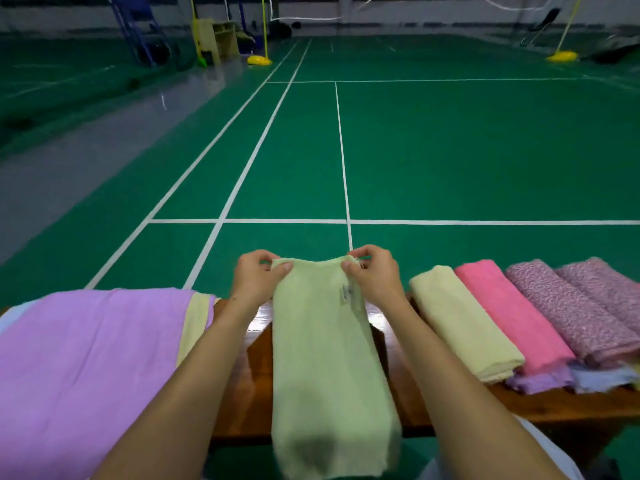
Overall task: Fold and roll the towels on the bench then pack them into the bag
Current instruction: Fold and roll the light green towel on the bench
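Seen from the head camera only. Left hand (pixel 258 276) pinching the far left corner of a pale green towel (pixel 329 358), thumb on top and fingers curled underneath; right hand (pixel 375 271) pinching the far right corner the same way, thumb and forefinger closed on the hem beside a small sewn label (pixel 346 293). Held so, probably, to keep the far edge taut and square, so that the long narrow fold stays aligned before rolling. Towel lying lengthwise across the wooden bench (pixel 256 375), far end lifted slightly at the corners, near end hanging over the bench's front edge toward the body; already folded into a strip, judging by its width, not yet rolled. To the right, just beside one another, four finished rolls: a pale yellow roll (pixel 464 323), a pink roll (pixel 512 313), and two speckled mauve rolls (pixel 568 306), resting on flat lilac and blue cloth; lined up there, most likely, to wait for packing. To the left, a lilac towel (pixel 86 368) spread flat over a yellow one (pixel 197 323), apparently the unfolded stock. No bag anywhere in view. Beyond the bench, green court floor (pixel 450 150) with white lines. Next move, by this reckoning: rolling from the pinched end toward the body, with care against the edges skewing.
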Action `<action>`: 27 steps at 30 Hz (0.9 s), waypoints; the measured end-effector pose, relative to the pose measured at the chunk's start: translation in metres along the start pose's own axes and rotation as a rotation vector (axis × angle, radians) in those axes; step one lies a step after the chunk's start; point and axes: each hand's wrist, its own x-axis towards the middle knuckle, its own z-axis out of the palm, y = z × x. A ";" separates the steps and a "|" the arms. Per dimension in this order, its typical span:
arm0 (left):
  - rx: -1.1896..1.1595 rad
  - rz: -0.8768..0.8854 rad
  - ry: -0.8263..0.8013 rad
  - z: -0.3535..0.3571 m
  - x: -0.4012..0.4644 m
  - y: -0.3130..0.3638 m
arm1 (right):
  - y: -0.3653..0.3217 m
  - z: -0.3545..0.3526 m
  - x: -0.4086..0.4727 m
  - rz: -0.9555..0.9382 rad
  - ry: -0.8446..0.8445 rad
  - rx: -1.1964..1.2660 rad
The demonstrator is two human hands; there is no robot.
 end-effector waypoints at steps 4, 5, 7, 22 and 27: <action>-0.051 0.001 0.013 0.015 0.018 -0.013 | 0.013 0.010 0.014 0.038 0.045 -0.025; -0.050 -0.003 0.013 0.018 0.019 -0.012 | 0.014 0.010 0.016 0.032 0.050 -0.033; 0.040 0.029 -0.005 0.019 0.021 -0.006 | 0.015 0.007 0.018 0.003 0.034 -0.071; 0.275 0.219 -0.461 -0.035 -0.087 -0.013 | 0.020 -0.036 -0.081 -0.124 -0.496 0.015; 0.515 0.271 -0.732 -0.052 -0.121 -0.034 | 0.036 -0.049 -0.124 -0.250 -0.748 -0.202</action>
